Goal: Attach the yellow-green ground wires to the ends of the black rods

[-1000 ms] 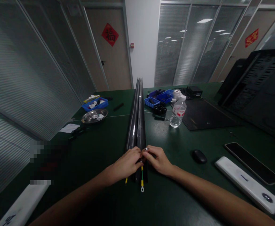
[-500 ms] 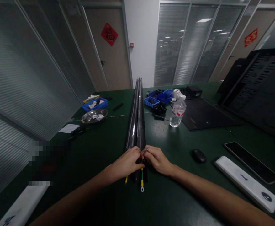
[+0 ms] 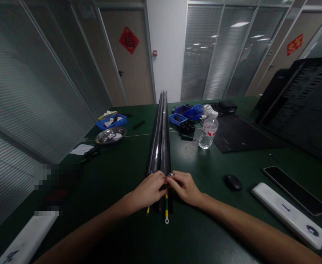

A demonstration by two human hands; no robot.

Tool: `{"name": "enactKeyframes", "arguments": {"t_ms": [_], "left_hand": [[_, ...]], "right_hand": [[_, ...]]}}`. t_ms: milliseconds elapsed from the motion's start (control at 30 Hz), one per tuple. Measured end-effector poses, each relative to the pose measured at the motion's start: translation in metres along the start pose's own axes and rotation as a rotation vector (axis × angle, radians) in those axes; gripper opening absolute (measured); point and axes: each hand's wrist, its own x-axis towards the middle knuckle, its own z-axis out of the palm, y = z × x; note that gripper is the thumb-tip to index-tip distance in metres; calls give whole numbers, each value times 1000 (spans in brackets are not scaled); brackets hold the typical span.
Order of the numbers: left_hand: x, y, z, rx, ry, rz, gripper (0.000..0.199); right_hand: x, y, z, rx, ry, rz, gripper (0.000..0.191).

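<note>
Two long dark profiles (image 3: 165, 146), with a glossy wrapped surface, lie side by side and point away from me. My left hand (image 3: 149, 189) rests over their near end, its thumb and fingers pinched together; what lies between them is hidden. Fingertips touching it, my right hand (image 3: 185, 187) is closed on a small shiny metal part (image 3: 172, 174), too small to name. Below the left thumb a short green wire (image 3: 166, 203) with yellow sleeves hangs out, ending in a ring terminal (image 3: 166, 220). Another yellow wire end (image 3: 148, 210) pokes out under my left hand.
Right of the profiles stand a water bottle (image 3: 208, 132), a screwdriver (image 3: 187, 137) and blue bins (image 3: 178, 119). A mouse (image 3: 233, 182), a phone (image 3: 295, 190) and a white device (image 3: 289, 214) lie further right. A metal dish (image 3: 101, 138) and a blue tray (image 3: 102, 126) are at left.
My right fingers have turned slightly around the small metal part, and its shiny end sits lower and flatter. My left hand, the profiles and the wires stay nearly the same.
</note>
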Motion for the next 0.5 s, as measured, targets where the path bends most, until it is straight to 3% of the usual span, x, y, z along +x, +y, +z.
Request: {"name": "enactKeyframes", "arguments": {"t_ms": [500], "left_hand": [[-2,0,-3,-15,-41,1,19]], "right_hand": [[-6,8,4,-91,148,2,29]]}}
